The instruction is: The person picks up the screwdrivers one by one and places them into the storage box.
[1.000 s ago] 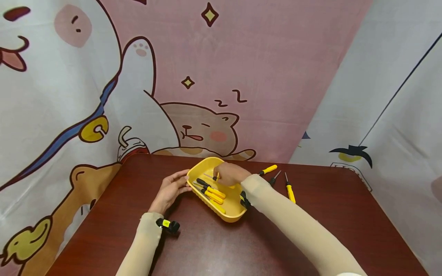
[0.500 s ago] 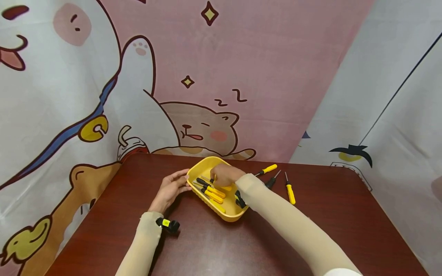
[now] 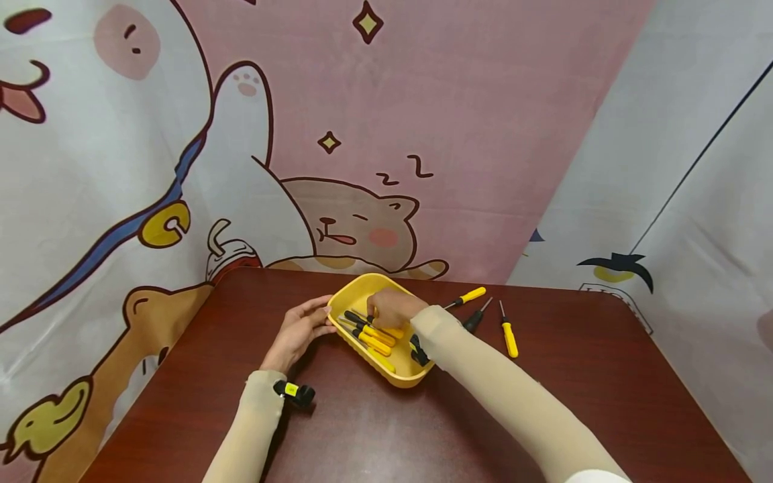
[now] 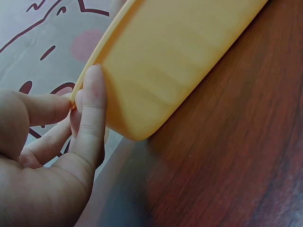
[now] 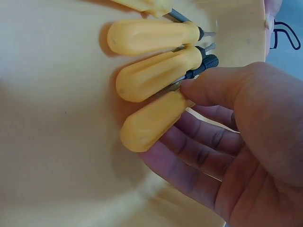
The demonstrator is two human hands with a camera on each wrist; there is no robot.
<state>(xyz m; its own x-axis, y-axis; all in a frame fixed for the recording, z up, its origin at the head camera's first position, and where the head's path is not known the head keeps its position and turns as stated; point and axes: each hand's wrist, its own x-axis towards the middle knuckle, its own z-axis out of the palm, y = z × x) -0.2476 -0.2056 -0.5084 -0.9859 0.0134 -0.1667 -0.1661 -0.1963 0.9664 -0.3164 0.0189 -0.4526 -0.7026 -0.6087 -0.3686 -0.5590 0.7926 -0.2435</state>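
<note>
A yellow plastic basket [image 3: 403, 383] sits slantwise on the table, with several screwdrivers lying side by side in it. My left hand [image 3: 297, 333] pinches its left rim between thumb and fingers; the left wrist view shows the thumb [image 4: 47, 108] at the rim edge. Inside the basket, my right hand [image 3: 391, 308] holds a yellow-handled screwdriver [image 5: 154, 120] near the neck of the handle, fingers underneath and thumb above. That handle lies beside another yellow screwdriver [image 5: 158, 74] in the row. The held screwdriver's shaft is mostly hidden by the hand.
Right of the basket, on the dark wooden table [image 3: 338, 436], lie a yellow screwdriver [image 3: 471, 295], a black-handled screwdriver [image 3: 474, 320] partly behind the right sleeve, and another yellow one [image 3: 509, 337]. A cartoon-print cloth [image 3: 483, 134] hangs behind the table.
My right hand has shifted slightly left and down inside the basket, bringing the held screwdriver next to the others. The left hand and basket have stayed in place.
</note>
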